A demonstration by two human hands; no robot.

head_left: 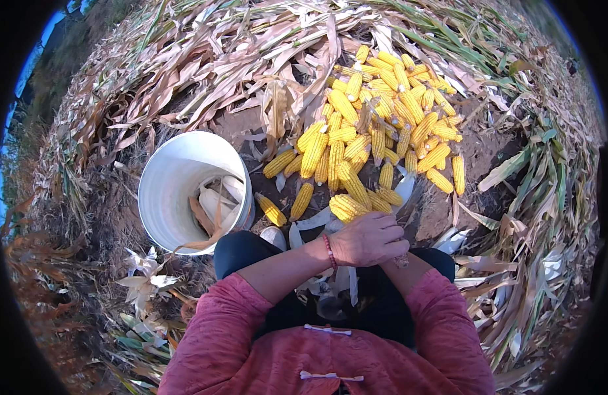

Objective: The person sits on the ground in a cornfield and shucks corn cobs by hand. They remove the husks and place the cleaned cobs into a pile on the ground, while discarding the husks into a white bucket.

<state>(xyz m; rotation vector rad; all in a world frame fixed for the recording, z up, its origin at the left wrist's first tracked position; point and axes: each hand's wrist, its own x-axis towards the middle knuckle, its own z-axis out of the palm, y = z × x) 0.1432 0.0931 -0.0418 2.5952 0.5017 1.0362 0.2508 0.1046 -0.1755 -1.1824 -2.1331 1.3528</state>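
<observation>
My left hand [370,239], with a red bead bracelet at the wrist, is in front of my lap with its fingers curled round an ear of corn; a rough end [400,260] shows below the fingers. My right forearm [407,274] runs under it, and my right hand is almost wholly hidden. A large yellow corn ear [348,208] sticks out just beyond my left hand; whether it is the same ear is unclear. Past the hands lies a heap of husked yellow corn ears [383,108]. Pale husk pieces [351,286] hang between my knees.
At the left stands a white plastic bucket [158,197] holding several pale husks or ears in husk [215,202]. Dry corn stalks and leaves [210,64] ring the heap. A husked ear [270,210] lies beside the bucket, near a shoe [273,238]. Opened husks [145,281] lie at lower left.
</observation>
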